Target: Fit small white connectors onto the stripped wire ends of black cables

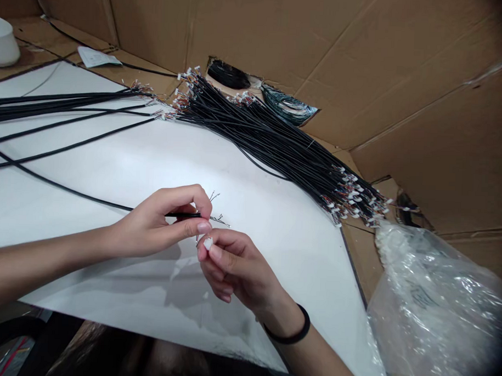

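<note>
My left hand [171, 218] pinches a black cable [102, 202] close to its stripped end, between thumb and forefinger. Thin loose wires [221, 220] with small metal tips fan out past the fingertips. Just below and to the right, my right hand [235, 264] grips a small white connector housing [208, 243] between thumb and fingers. At least one thin wire passes close to the housing; whether it sits inside, I cannot tell. The two hands' fingertips almost touch above the white work surface [235, 176].
A thick bundle of black cables [261, 133] with white connectors lies along the back. More black cables [64, 103] stretch out at the left. A clear plastic bag [432, 304] of white pieces stands at the right. Cardboard walls [281, 35] enclose the back; a white cup [4, 42] is far left.
</note>
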Action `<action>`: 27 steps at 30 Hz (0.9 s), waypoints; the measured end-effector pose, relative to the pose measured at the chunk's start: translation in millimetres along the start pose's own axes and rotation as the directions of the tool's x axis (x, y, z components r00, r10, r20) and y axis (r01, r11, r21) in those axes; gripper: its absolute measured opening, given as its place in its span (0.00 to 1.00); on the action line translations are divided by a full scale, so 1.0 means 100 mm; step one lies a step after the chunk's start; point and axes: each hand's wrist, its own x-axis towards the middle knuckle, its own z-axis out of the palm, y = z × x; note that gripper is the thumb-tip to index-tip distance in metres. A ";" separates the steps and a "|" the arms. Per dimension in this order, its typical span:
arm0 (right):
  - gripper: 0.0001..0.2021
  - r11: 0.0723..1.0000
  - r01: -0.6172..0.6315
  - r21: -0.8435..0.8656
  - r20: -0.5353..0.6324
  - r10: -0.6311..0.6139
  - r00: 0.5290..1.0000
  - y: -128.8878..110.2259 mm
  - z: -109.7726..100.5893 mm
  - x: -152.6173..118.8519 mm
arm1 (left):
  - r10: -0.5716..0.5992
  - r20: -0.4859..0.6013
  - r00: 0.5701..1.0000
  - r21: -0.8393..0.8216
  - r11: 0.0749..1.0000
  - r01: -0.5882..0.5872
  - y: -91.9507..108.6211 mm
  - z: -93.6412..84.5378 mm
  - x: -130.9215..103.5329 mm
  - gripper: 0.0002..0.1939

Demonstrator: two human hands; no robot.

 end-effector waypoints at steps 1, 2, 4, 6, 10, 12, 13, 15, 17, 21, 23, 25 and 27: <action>0.08 1.000 -0.005 -0.002 0.004 0.005 1.000 0.00 0.00 0.00 | 0.010 -0.002 1.000 0.012 1.000 -0.010 -0.01 0.00 0.00 0.06; 0.08 1.000 -0.010 -0.005 0.006 0.010 1.000 0.00 0.00 0.00 | 0.019 -0.005 1.000 0.026 0.999 -0.019 -0.01 0.00 -0.01 0.07; 0.09 1.000 -0.015 -0.007 0.012 0.015 1.000 0.00 0.00 0.00 | 0.034 -0.005 0.999 0.053 0.998 -0.034 -0.02 0.00 -0.01 0.07; 0.09 1.000 -0.013 0.004 0.033 0.013 0.999 0.00 0.00 0.00 | 0.051 -0.007 0.999 0.070 0.996 -0.050 -0.02 -0.01 -0.02 0.07; 0.07 0.998 0.002 0.057 0.086 -0.007 0.996 0.01 -0.01 0.00 | 0.081 -0.005 0.997 0.081 0.993 -0.080 -0.02 -0.01 -0.02 0.07; 0.06 0.998 0.007 0.070 0.100 -0.014 0.995 0.01 -0.02 0.00 | 0.095 -0.003 0.995 0.081 0.992 -0.094 -0.01 -0.02 -0.02 0.07; 0.06 0.997 0.008 0.072 0.103 -0.015 0.995 0.01 -0.02 0.00 | 0.099 -0.003 0.995 0.083 0.992 -0.098 -0.01 -0.02 -0.03 0.07; 0.06 0.997 0.007 0.071 0.104 -0.015 0.995 0.01 -0.02 -0.01 | 0.107 -0.001 0.994 0.090 0.990 -0.106 -0.01 -0.02 -0.03 0.07; 0.06 0.998 0.005 0.070 0.098 -0.012 0.995 0.01 -0.02 -0.01 | 0.115 -0.002 0.993 0.096 0.989 -0.114 -0.01 -0.02 -0.03 0.06; 0.07 0.998 -0.004 0.064 0.093 -0.002 0.996 0.01 -0.02 -0.01 | 0.143 -0.011 0.990 0.099 0.985 -0.141 -0.03 -0.02 -0.02 0.05; 0.07 0.998 0.002 0.068 0.100 -0.009 0.995 0.01 -0.03 -0.01 | 0.167 -0.018 0.986 0.105 0.981 -0.165 -0.04 -0.02 -0.01 0.05; 0.07 0.997 0.016 0.079 0.110 -0.025 0.994 0.02 -0.04 -0.01 | 0.190 -0.022 0.982 0.114 0.976 -0.186 -0.04 -0.01 0.00 0.06; 0.06 0.996 0.025 0.086 0.119 -0.035 0.992 0.03 -0.04 0.00 | 0.207 -0.027 0.978 0.124 0.971 -0.202 -0.04 -0.01 0.00 0.05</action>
